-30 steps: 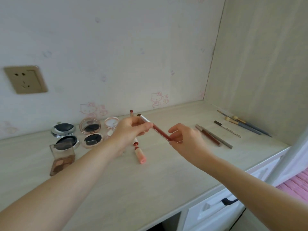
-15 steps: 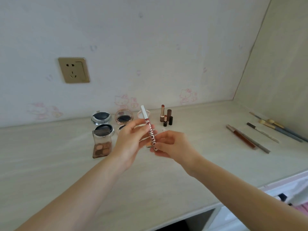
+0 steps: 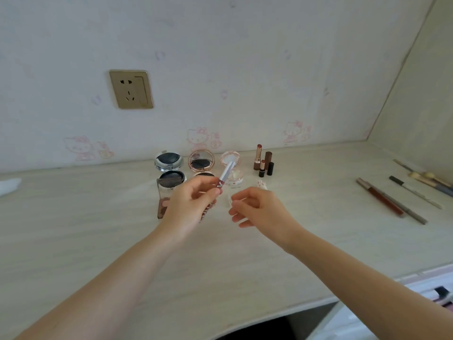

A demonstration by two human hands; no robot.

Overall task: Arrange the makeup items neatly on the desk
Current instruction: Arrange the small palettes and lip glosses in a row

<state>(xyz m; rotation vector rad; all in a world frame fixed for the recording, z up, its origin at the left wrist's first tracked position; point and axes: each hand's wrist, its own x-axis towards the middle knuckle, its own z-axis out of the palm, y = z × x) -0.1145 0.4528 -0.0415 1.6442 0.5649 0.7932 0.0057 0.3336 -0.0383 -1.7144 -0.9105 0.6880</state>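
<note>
Pale wood-grain surface [image 3: 73, 241] against papered wall. Compacts [image 3: 169, 161] grouped at back, lipsticks [image 3: 263, 161] upright beside, pencils and brushes [image 3: 392, 202] aligned right. Left hand [image 3: 188, 209] grips lip pencil [image 3: 224, 176], unplaced; right hand [image 3: 257, 209] loosely curled, empty. Task judged mostly done.

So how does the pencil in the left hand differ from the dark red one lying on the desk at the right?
The held pencil is gripped in the left hand, tilted up off the desk; the dark red pencil lies flat on the desk, untouched. The held pencil has a white cap end pointing up; the lying one is beside a grey pencil. Both are slim and reddish.
</note>
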